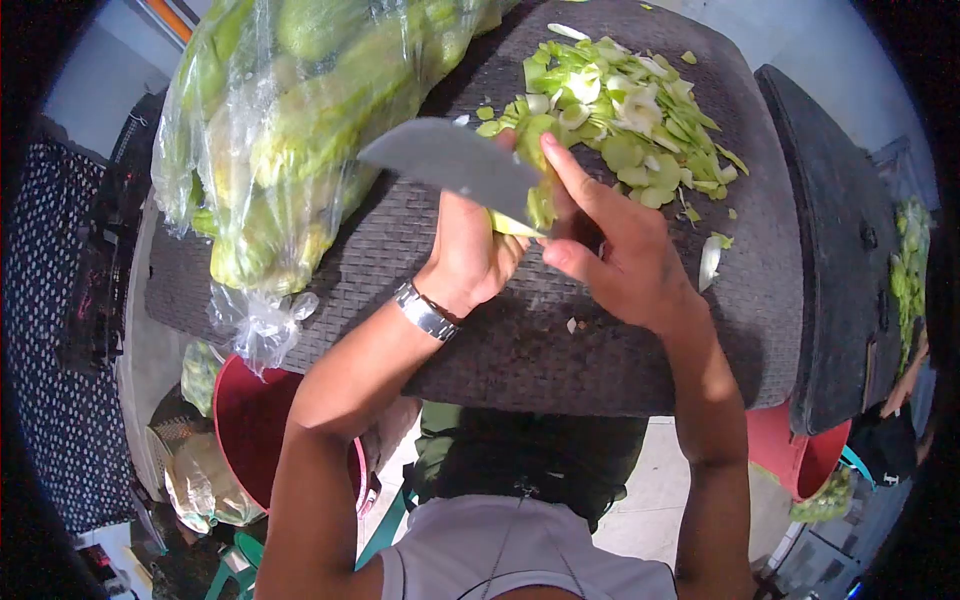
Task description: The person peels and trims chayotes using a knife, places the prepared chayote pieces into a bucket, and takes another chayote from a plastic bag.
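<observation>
currently, in the head view, your left hand (468, 250) has its grip closed around a pale-green, smooth-cut vegetable piece (512, 225), partly hidden behind the blade, above the middle of the dark-brown, woven-textured bench (500, 350). your right hand (630, 240) has its grip clamped on a wide, curved, silver-grey metal knife (455, 165); the handle itself is hidden by your fingers. the blade lies across the front of your left hand, its tip pointing left, while your right index finger and thumb stand apart beside the vegetable piece. just beyond your hands, a loose heap of thin, green-and-white vegetable slices (640, 130) spreads over the far right of the bench, and one slim whitish slice (710, 262) lies alone near your right wrist. to the left, a large, clear plastic bag of green vegetables (300, 140) rests on the bench, its knotted end towards you. you wear a silver metal wristwatch (425, 312) on your left wrist.
</observation>
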Action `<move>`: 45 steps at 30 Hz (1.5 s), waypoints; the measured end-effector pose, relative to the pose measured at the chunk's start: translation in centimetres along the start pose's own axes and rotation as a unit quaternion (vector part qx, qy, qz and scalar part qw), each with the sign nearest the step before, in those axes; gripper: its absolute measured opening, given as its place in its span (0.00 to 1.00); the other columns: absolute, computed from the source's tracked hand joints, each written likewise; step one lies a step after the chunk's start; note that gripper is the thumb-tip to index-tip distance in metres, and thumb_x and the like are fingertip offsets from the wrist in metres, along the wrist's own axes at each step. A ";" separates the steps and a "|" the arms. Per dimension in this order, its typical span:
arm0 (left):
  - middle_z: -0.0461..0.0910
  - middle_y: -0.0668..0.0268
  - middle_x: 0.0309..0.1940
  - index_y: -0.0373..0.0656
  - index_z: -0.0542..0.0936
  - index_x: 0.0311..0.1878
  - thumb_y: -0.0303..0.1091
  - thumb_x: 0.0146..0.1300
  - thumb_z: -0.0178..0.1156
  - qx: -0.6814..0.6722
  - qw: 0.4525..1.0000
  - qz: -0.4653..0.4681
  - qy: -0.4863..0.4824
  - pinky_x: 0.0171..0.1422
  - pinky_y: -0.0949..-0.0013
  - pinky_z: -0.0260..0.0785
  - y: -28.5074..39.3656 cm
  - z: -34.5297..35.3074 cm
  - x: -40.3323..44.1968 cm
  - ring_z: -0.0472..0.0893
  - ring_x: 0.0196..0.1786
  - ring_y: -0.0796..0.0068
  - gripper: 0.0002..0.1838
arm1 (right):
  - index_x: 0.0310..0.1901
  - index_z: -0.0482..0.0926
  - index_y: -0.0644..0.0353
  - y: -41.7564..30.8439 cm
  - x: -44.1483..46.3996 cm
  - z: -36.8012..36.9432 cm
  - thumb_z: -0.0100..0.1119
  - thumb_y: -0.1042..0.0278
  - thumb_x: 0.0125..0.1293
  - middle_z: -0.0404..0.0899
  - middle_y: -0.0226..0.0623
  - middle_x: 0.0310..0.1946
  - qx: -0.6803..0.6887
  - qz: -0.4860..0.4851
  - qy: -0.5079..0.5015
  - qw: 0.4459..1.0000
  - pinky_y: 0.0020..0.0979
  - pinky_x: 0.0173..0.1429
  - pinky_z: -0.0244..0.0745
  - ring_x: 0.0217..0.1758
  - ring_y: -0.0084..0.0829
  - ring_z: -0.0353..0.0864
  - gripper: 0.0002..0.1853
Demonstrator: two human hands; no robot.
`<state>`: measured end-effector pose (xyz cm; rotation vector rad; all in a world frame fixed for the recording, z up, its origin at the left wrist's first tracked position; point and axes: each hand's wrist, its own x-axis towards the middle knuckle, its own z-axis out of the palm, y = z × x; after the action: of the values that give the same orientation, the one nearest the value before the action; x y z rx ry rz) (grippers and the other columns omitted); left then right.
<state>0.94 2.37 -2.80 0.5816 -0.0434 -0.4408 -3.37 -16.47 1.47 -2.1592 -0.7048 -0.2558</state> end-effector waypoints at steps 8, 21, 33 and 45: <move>0.87 0.61 0.45 0.44 0.80 0.57 0.57 0.76 0.49 0.018 0.999 -0.038 0.023 0.52 0.56 0.83 0.6 1.3 -0.1 0.88 0.44 0.60 0.26 | 0.82 0.59 0.56 -0.5 -0.3 0.7 0.74 0.48 0.64 0.79 0.40 0.30 0.020 0.029 0.015 0.999 0.30 0.35 0.71 0.26 0.27 0.69 0.50; 0.84 0.61 0.52 0.39 0.75 0.65 0.45 0.81 0.51 0.001 0.999 0.036 0.001 0.57 0.64 0.83 -0.1 0.5 -0.4 0.86 0.53 0.68 0.21 | 0.82 0.59 0.54 0.2 -0.1 0.0 0.72 0.53 0.67 0.79 0.39 0.29 0.010 -0.003 0.005 1.000 0.37 0.41 0.78 0.30 0.38 0.81 0.46; 0.84 0.50 0.49 0.36 0.74 0.66 0.57 0.75 0.47 0.068 0.994 -0.075 -0.047 0.31 0.55 0.84 1.5 1.4 -1.0 0.88 0.40 0.53 0.33 | 0.80 0.62 0.57 2.4 0.3 -1.7 0.65 0.47 0.73 0.84 0.38 0.33 -0.061 0.057 0.060 0.995 0.32 0.46 0.80 0.35 0.28 0.83 0.41; 0.85 0.53 0.56 0.39 0.76 0.68 0.55 0.75 0.47 0.132 0.987 -0.060 0.076 0.48 0.55 0.84 0.8 1.5 0.5 0.87 0.52 0.52 0.32 | 0.68 0.72 0.66 2.4 -0.1 -1.8 0.70 0.34 0.65 0.79 0.36 0.26 0.051 0.237 0.069 0.968 0.34 0.36 0.74 0.30 0.27 0.78 0.44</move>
<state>1.42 1.95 -1.14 0.8812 0.0802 -0.5096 -1.95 -19.10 0.98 -2.1150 -0.1063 -0.1106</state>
